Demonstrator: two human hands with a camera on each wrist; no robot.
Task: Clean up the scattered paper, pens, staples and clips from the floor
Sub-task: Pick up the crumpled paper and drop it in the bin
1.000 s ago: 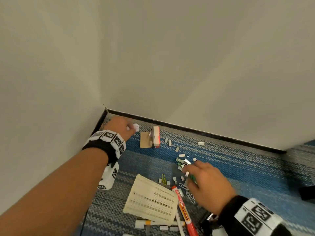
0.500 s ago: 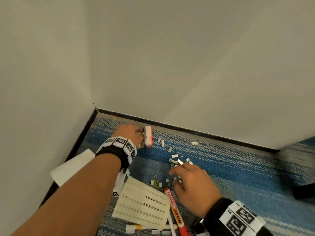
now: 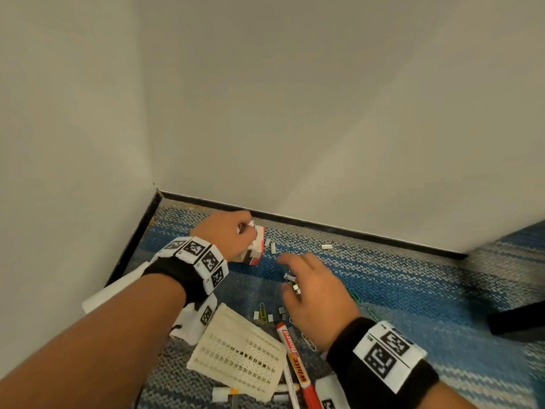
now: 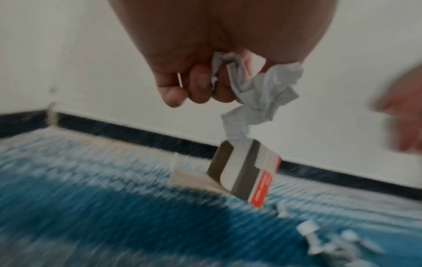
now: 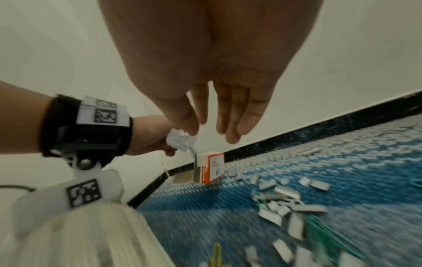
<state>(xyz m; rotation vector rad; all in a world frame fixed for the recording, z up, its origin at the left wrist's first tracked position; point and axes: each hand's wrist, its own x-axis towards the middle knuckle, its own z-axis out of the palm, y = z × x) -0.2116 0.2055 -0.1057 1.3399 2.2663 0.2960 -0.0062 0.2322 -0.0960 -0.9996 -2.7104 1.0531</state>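
Two hands: left hand (image 4: 196, 84) grips crumpled paper (image 4: 262, 95); right hand (image 5: 219, 115) spread.

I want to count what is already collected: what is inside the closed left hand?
The left hand grips crumpled white paper, which sticks out between the fingers. The small red and white box hangs just below the paper. Anything deeper in the palm is covered by the fingers.

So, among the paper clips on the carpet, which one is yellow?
The yellow paper clip lying just beyond the cream basket's far corner; the other clips, right of the right hand, are green.
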